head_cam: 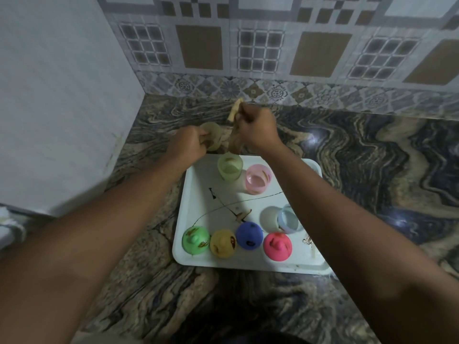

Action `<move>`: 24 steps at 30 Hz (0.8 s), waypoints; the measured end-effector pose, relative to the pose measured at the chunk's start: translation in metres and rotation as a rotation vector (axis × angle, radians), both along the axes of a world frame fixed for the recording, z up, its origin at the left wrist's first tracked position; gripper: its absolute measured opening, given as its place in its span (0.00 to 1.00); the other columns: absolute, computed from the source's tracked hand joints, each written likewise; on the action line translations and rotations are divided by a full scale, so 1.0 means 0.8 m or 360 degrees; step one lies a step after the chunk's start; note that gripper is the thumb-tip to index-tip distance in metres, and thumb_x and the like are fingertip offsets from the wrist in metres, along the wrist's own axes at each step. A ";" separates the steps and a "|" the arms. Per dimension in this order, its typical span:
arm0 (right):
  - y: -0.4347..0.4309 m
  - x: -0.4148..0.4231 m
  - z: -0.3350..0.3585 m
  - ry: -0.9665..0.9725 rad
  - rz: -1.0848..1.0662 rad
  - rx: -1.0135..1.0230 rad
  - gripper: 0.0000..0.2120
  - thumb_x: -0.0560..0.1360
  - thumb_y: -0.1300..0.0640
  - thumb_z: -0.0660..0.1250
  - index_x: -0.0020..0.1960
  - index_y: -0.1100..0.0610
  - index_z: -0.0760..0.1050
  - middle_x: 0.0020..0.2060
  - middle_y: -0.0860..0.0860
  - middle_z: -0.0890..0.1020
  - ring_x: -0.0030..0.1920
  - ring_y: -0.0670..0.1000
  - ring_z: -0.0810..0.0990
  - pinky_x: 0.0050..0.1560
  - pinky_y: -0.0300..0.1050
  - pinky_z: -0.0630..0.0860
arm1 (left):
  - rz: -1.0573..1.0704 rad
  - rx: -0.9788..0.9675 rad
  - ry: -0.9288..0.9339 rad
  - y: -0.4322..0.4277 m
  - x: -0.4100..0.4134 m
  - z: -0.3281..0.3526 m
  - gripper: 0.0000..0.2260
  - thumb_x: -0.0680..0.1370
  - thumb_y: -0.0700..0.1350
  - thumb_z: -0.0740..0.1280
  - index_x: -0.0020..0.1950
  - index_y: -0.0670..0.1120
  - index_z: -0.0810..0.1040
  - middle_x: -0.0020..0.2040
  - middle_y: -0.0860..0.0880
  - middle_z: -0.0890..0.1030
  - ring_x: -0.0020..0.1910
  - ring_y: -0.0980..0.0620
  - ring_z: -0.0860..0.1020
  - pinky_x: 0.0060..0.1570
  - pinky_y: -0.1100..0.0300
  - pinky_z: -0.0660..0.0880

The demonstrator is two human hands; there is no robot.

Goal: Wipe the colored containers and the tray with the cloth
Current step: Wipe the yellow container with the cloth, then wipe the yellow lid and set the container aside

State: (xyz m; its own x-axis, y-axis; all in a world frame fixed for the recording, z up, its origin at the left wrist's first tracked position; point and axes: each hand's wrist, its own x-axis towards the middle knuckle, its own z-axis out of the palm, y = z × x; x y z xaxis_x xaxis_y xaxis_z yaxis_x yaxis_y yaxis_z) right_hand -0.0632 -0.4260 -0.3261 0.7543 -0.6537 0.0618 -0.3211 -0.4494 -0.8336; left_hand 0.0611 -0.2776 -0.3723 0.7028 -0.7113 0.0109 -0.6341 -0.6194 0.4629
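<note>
My left hand grips a pale yellow container above the counter, just beyond the tray's far left corner. My right hand holds a beige cloth, bunched in the fist with ends sticking out above and below. The white tray carries dark smears and streaks. On it stand an open green container, a pink one and a light blue one. Along its near edge sit four domed lids: green, yellow, blue, pink.
The tray lies on a marbled stone counter. A white wall closes the left side and a tiled wall the back. Small crumbs and a pale scrap lie at the tray's near right.
</note>
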 end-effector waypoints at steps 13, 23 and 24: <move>0.089 -0.146 0.035 -0.0276 0.0198 0.0605 0.19 0.76 0.48 0.69 0.56 0.63 0.82 0.40 0.54 0.84 0.41 0.45 0.77 0.43 0.57 0.79 | -0.0190 -0.0413 0.0143 0.112 -0.162 0.064 0.08 0.75 0.45 0.73 0.54 0.48 0.85 0.46 0.51 0.85 0.39 0.54 0.80 0.42 0.56 0.79; 0.146 -0.243 -0.045 0.0275 0.0331 0.0165 0.25 0.74 0.54 0.75 0.68 0.61 0.77 0.52 0.53 0.86 0.55 0.50 0.83 0.55 0.50 0.80 | -0.0271 0.0170 0.0074 0.165 -0.250 -0.007 0.11 0.77 0.48 0.69 0.58 0.51 0.82 0.53 0.52 0.82 0.50 0.48 0.81 0.44 0.53 0.79; 0.149 -0.247 -0.048 0.0318 0.0358 0.0117 0.23 0.75 0.53 0.74 0.67 0.61 0.77 0.50 0.54 0.86 0.54 0.52 0.83 0.54 0.52 0.80 | -0.0280 0.0188 0.0027 0.166 -0.253 -0.011 0.11 0.77 0.47 0.68 0.58 0.51 0.82 0.53 0.51 0.81 0.51 0.48 0.80 0.44 0.51 0.79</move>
